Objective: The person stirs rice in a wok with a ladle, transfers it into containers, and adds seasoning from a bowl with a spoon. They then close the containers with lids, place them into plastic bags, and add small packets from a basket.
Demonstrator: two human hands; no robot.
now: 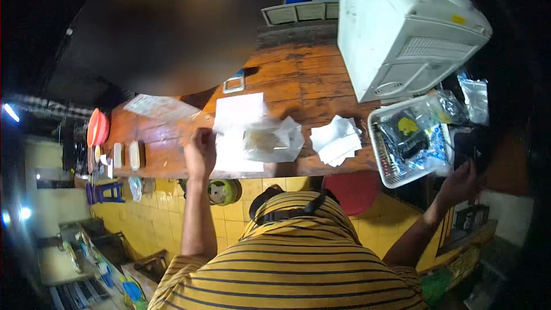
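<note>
My left hand (200,144) is over the table with its fingers curled closed, beside the left edge of the white paper sheets (238,109). Whatever its fingers hold, if anything, I cannot make out. On the right part of these sheets lies a clear plastic packet (265,142) with something pale inside, on crumpled wrapping; a blurred, see-through edge shows above it. Far to the right, my right hand (461,182) is in shadow beside the white plastic basket (392,181). Its fingers look pinched together, and what is between them is too dark to name.
A stack of white paper squares (336,142) lies between packet and basket. The basket holds several plastic bags and packets. A large white appliance (373,28) stands behind it. Two small oblong containers (134,155) and an orange bowl (99,128) sit at the wooden table's left end.
</note>
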